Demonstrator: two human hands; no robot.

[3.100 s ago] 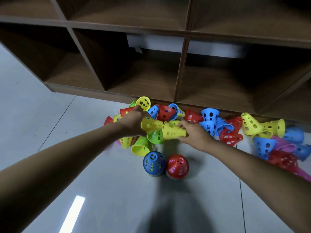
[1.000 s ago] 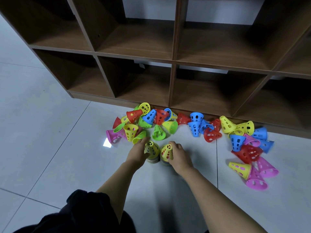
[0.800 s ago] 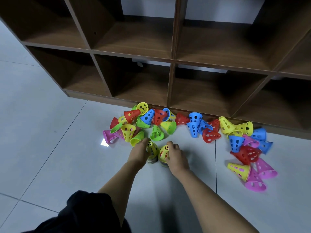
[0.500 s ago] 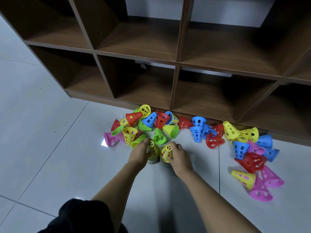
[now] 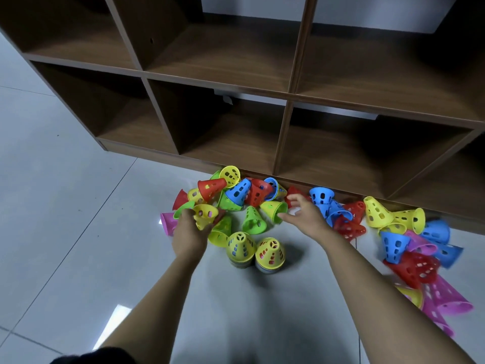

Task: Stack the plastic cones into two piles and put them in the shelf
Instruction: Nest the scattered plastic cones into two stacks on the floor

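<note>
plastic cones [image 5: 321, 194] lie loose across the middle of the frame, on the tiled floor [image 5: 65, 232] along the foot of the wooden shelf [image 5: 288, 101]. we see two short piles, the left pile [image 5: 241, 245] and the right pile [image 5: 270, 252], upright and side by side at lower centre, each topped in yellow. left hand [image 5: 189, 232]: fingers curled round a yellow cone [image 5: 206, 212] left of centre. right hand [image 5: 304, 214]: fingers spread, holding nothing, thumb just beside a lime cone [image 5: 271, 207].
</note>
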